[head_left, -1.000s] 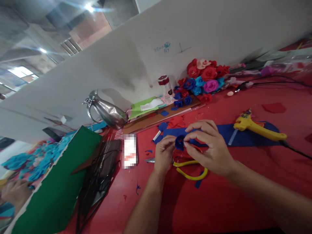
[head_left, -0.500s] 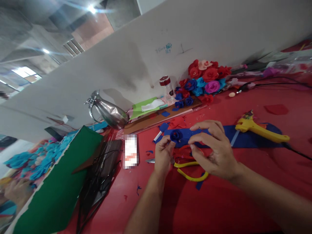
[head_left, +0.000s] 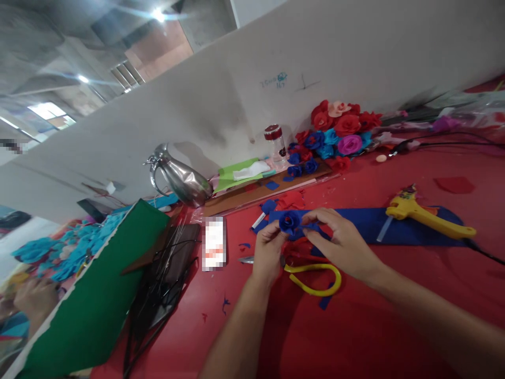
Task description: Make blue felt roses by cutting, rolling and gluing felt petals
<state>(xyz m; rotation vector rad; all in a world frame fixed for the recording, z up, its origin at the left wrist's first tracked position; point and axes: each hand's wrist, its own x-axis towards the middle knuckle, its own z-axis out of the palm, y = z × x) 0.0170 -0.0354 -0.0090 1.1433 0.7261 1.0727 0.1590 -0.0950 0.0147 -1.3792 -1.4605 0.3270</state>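
Observation:
A small dark blue artificial rose [head_left: 289,222] with a red speck at its centre is pinched between the thumb and fingers of my left hand [head_left: 269,251]. To its right, my right hand [head_left: 335,237] is closed in a pinch on a small blue petal [head_left: 308,226], partly hidden by the fingers and close against the rose. Below both hands lie scissors with yellow handles [head_left: 337,279], their blade tip showing left of my left wrist. Behind and to the right stretches a long blue strip [head_left: 366,223] of flower material.
A yellow glue gun [head_left: 434,215] lies on the strip's right part, its black cord trailing right. Artificial roses [head_left: 347,126], a glass jar [head_left: 276,147] and a metal jug [head_left: 179,179] stand along the wall. At left, a green board [head_left: 98,284] separates a co-worker's hand [head_left: 37,300].
My right hand has moved in to the rose and its fingers have closed on the blue petal. The rose has tilted more toward me in my left hand. The view has shifted slightly.

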